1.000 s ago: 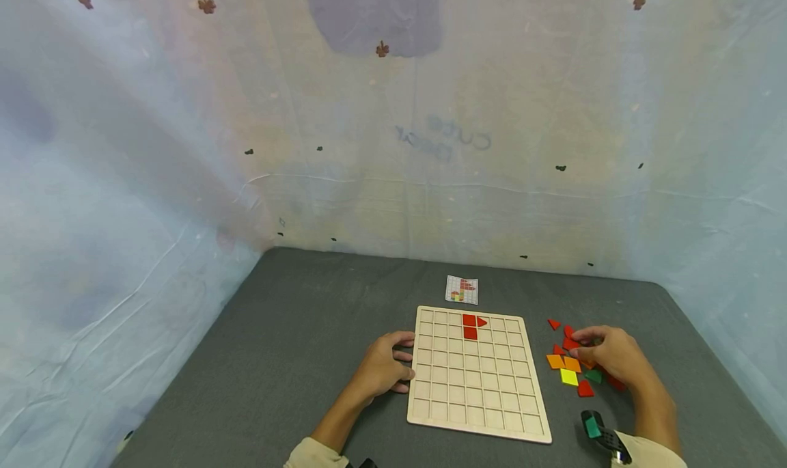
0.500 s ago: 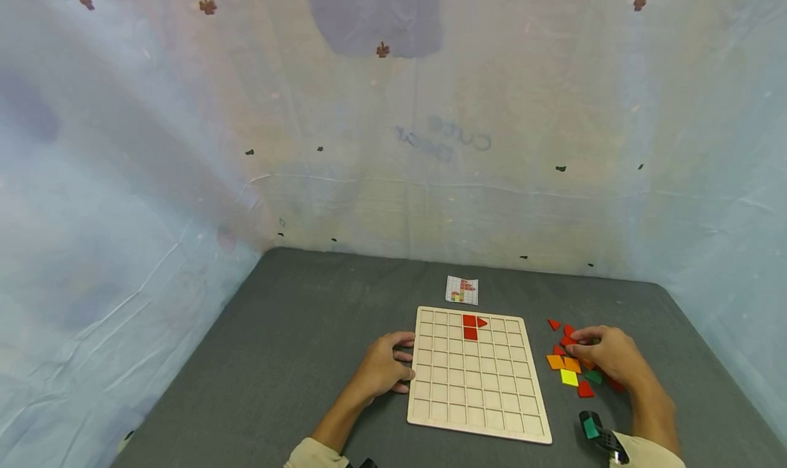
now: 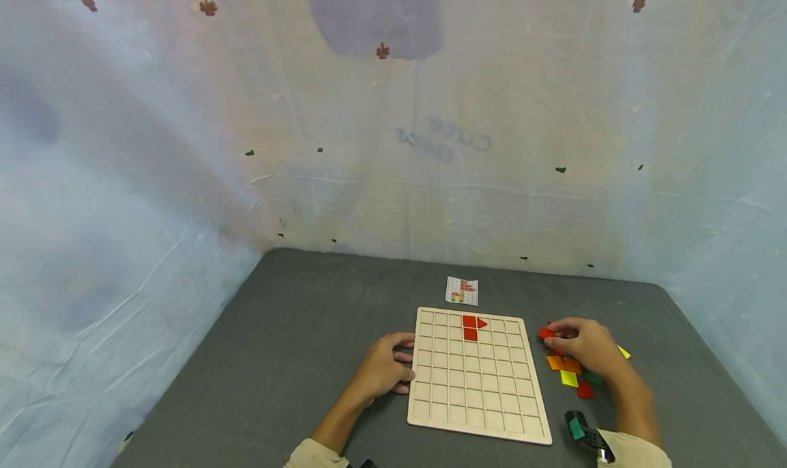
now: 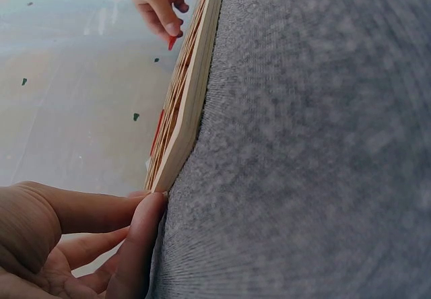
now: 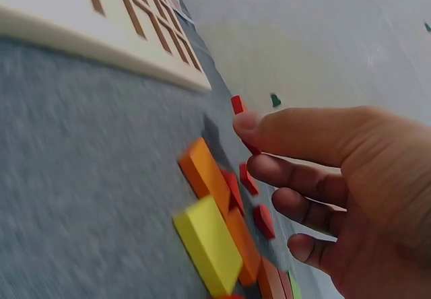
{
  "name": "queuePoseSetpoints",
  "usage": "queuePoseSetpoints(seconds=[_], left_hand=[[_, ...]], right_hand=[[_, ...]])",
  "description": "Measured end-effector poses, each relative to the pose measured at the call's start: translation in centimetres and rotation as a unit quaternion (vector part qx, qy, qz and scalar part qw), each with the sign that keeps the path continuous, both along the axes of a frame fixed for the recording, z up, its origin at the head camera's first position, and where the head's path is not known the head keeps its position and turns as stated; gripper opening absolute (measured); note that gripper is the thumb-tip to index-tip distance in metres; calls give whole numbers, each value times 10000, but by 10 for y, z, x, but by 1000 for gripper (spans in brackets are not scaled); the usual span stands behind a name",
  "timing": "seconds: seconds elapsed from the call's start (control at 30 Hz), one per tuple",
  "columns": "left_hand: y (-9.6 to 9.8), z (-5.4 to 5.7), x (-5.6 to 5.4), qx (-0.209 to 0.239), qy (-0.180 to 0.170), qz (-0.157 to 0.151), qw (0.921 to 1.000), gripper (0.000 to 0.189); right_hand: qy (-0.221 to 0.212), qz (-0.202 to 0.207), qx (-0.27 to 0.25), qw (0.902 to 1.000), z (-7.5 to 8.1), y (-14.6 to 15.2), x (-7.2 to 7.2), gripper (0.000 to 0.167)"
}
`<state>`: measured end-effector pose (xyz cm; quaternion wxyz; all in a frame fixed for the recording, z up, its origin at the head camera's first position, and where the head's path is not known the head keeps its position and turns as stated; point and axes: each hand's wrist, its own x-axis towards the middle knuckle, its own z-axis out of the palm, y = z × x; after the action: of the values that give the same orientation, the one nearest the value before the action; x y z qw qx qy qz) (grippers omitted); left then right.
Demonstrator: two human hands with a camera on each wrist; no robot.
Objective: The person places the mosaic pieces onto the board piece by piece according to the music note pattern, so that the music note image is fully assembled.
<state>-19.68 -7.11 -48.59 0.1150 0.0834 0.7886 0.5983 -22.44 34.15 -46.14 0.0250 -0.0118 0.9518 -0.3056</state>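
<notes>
My right hand (image 3: 584, 345) pinches a small red tile (image 5: 238, 104) between thumb and fingertips, above the loose pieces right of the board. In the head view that red tile (image 3: 545, 333) shows just beyond the fingertips. Fingers extended, my left hand (image 3: 382, 365) touches the left edge of a wooden grid board (image 3: 455, 393). The left wrist view has the left thumb and fingertips (image 4: 145, 211) right at the board's side. Near the board's far edge, two red squares (image 3: 470, 327) and a red pointed piece (image 3: 481, 323) sit in its cells.
Below the right hand lie orange tiles (image 3: 555, 363), a yellow tile (image 3: 569, 378), a green piece (image 3: 593, 378) and a red piece (image 3: 585, 390). Another yellow piece (image 3: 624, 352) shows past that hand. A printed pattern card (image 3: 462, 291) lies behind the board on the grey table (image 3: 320, 297).
My right hand has lifted a red tile from the pile and moved left toward the board. A yellow piece now shows to its right. My left hand and the board have stayed put.
</notes>
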Motion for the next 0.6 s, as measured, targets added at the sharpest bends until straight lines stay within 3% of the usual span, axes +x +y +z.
queuePoseSetpoints(seconds=[0.27,0.6], left_hand=[[0,0,-1,57,11,-1,10000,68],[0,0,0,18,22,31,10000,68]], right_hand=[[213,290,-23,9993,-2,-19,-2,38],[160,549,-256,9980,0,-41,-7,37]])
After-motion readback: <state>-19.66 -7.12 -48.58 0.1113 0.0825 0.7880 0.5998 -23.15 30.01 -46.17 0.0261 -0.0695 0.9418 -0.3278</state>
